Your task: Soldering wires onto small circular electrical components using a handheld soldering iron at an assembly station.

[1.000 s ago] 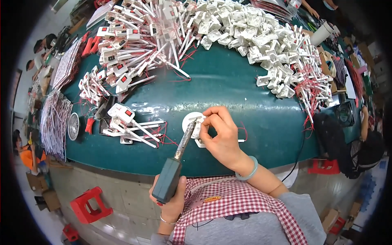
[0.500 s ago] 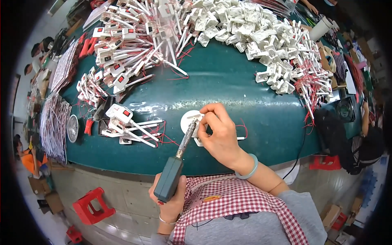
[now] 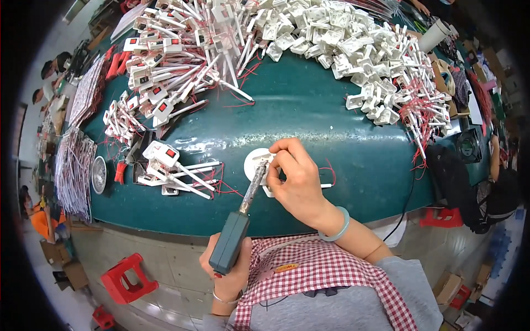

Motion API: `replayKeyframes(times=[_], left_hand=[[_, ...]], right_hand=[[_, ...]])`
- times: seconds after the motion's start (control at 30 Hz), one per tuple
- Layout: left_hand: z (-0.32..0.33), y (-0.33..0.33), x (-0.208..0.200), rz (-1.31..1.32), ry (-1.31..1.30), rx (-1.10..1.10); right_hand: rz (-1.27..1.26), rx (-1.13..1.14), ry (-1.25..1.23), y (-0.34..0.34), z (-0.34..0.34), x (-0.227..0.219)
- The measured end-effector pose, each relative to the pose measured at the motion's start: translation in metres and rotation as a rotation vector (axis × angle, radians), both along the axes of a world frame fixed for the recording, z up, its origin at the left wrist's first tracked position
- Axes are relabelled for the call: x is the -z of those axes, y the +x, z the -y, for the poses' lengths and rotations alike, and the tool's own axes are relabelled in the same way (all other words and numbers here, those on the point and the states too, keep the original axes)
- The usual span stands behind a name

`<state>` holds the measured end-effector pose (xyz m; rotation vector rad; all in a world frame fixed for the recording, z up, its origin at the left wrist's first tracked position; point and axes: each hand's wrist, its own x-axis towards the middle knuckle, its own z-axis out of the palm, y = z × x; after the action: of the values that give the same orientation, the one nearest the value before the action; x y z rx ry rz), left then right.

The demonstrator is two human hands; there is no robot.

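Note:
My left hand [image 3: 225, 281] is wrapped around the dark grey-green handle of a soldering iron [image 3: 229, 243]. The iron's worn metal shaft slants up and away, its tip over a round white piece [image 3: 252, 160] on the table. Just right of the tip, my right hand [image 3: 301, 187] is closed in a pinch; what its fingertips hold is hidden. Below those fingers lies a white plastic housing [image 3: 268, 191], mostly covered by the hand. A white tube end [image 3: 327, 186] and a thin red wire [image 3: 331, 168] stick out on the hand's right side.
Several white switch housings with tubes [image 3: 174, 171] lie left on the green table [image 3: 298, 110], near a metal bowl [image 3: 99, 174]. Larger heaps of switch assemblies [image 3: 171, 71] and open white housings [image 3: 342, 44] fill the far side. A black cord [image 3: 407, 207] hangs over the right edge.
The soldering iron and my left hand have shifted very slightly to the right. My right hand holds nearly the same pinch and place.

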<state>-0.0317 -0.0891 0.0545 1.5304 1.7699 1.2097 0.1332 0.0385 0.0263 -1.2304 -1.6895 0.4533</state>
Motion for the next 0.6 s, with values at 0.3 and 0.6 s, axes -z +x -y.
replayKeyframes(times=[0.3,0.6], left_hand=[[-0.004,0.006,-0.009,-0.065,0.038,0.003],[0.001,-0.003,-0.008,-0.106,0.075,0.019]], right_hand=[[0.012,0.004,0.014,0.000,-0.001,-0.001],[0.009,-0.020,0.003,0.001,-0.001,-0.001]])
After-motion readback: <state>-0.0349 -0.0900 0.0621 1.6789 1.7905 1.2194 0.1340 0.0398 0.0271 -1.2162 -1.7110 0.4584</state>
